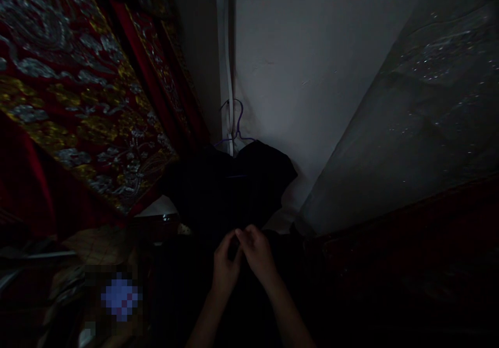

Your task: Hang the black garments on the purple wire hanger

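Observation:
A black short-sleeved garment (pixel 241 197) hangs on a thin purple hanger (pixel 238 124) straight ahead of me. In front of its lower part, my left hand (pixel 226 259) and my right hand (pixel 255 249) meet at the fingertips. The fingers of each are bent into a pinch. Whatever lies between them is too dark and small to make out, and I cannot tell whether they touch the garment's cloth. Below the hands everything is nearly black.
Red cloth with silver and gold embroidery (pixel 89 83) hangs at the left. A pale strap (pixel 228 52) runs down the grey wall (pixel 304 62) to the hanger. Clear sheeting (pixel 421 104) slopes at the right. A pixelated blue patch (pixel 120 297) sits lower left among dim clutter.

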A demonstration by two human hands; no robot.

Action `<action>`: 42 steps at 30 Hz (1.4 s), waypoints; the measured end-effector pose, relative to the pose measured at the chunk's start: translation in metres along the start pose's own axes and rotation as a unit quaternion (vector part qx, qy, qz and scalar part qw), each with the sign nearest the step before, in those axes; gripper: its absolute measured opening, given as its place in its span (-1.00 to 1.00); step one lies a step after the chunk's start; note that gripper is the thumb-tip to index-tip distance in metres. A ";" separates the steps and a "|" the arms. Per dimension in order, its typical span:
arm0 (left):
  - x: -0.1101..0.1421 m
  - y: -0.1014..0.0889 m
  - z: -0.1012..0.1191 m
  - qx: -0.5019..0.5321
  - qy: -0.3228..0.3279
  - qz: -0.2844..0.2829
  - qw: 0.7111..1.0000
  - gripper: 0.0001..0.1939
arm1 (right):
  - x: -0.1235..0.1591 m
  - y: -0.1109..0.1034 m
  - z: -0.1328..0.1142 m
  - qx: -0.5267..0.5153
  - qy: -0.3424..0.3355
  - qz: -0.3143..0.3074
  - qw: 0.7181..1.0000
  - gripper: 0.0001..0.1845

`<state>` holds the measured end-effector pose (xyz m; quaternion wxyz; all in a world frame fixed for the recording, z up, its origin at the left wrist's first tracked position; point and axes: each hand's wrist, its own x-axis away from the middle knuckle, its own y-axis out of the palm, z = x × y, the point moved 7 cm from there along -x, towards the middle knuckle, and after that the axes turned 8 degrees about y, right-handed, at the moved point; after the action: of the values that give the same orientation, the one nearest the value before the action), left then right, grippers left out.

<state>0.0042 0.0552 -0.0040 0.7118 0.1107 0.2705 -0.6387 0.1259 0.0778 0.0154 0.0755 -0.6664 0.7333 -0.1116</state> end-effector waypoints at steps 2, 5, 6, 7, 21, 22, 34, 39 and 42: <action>0.006 -0.001 0.000 -0.003 -0.003 0.010 1.000 -0.69 | 0.001 0.003 0.003 -0.005 -0.008 -0.025 1.000 -0.57; 0.011 -0.005 -0.002 -0.010 -0.019 0.027 0.999 -0.72 | 0.002 0.008 0.006 -0.009 -0.009 -0.061 0.998 -0.63; 0.011 -0.006 -0.003 -0.010 -0.024 0.029 0.999 -0.74 | 0.002 0.008 0.006 -0.009 -0.009 -0.069 0.998 -0.65; 0.011 -0.006 -0.003 -0.009 -0.025 0.030 0.999 -0.76 | 0.002 0.008 0.006 -0.009 -0.010 -0.074 0.997 -0.67; 0.005 -0.004 0.008 -0.038 -0.009 0.004 0.999 -0.89 | -0.007 -0.007 -0.016 -0.218 0.135 -0.078 0.963 -0.64; 0.004 -0.002 0.008 -0.048 -0.007 0.003 0.999 -0.89 | -0.016 -0.014 -0.033 -0.232 0.127 -0.067 0.962 -0.65; -0.077 -0.019 0.050 -0.068 0.066 -0.020 0.995 -0.74 | -0.056 -0.046 -0.184 -0.241 -0.090 -0.025 0.966 -0.70; -0.152 -0.043 0.146 -0.098 0.245 -0.005 0.964 -0.71 | -0.042 -0.050 -0.178 -0.160 -0.136 -0.019 0.978 -0.71; -0.175 -0.044 0.170 -0.139 0.275 -0.022 0.951 -0.88 | -0.041 -0.055 -0.189 -0.108 -0.184 0.010 0.977 -0.73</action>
<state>-0.0034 0.1119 0.2372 0.6035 0.1762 0.5441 -0.5555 0.1333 0.1254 0.2108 0.1379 -0.6725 0.7210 0.0941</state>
